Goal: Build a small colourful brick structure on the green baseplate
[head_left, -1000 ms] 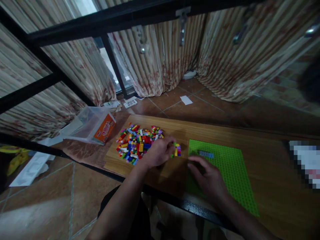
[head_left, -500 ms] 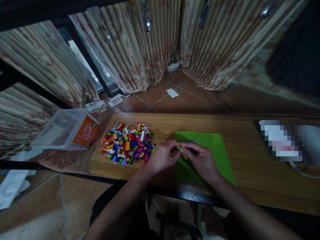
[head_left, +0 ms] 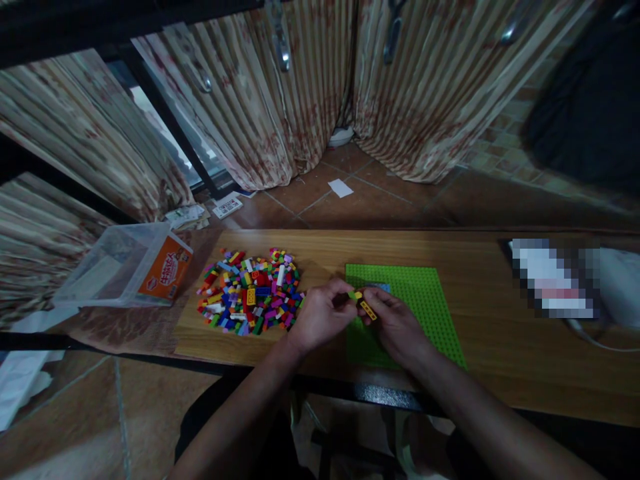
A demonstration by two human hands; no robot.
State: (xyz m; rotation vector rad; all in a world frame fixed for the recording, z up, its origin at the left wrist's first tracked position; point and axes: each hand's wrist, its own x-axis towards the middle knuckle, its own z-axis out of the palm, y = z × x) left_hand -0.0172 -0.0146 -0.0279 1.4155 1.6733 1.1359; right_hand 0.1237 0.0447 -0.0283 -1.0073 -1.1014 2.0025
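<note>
Between the person's hands, over the left part of a green baseplate (head_left: 435, 327): one yellow brick (head_left: 369, 311), narrow, dark hollows showing, long axis slanting from upper left to lower right, the lower end pointing toward the person. Right hand (head_left: 400, 330): thumb and fingers pinching the brick, which juts out left of the thumb. Left hand (head_left: 323, 317): fingers bent in close at the upper end, beside a small green piece (head_left: 352, 294) (whether they grip it, I cannot tell). Leftward: a heap of loose bricks (head_left: 255, 293), near that hand. Rightward: a broad stretch of wooden tabletop (head_left: 483, 327). Tabletop's near edge: beneath both forearms.
</note>
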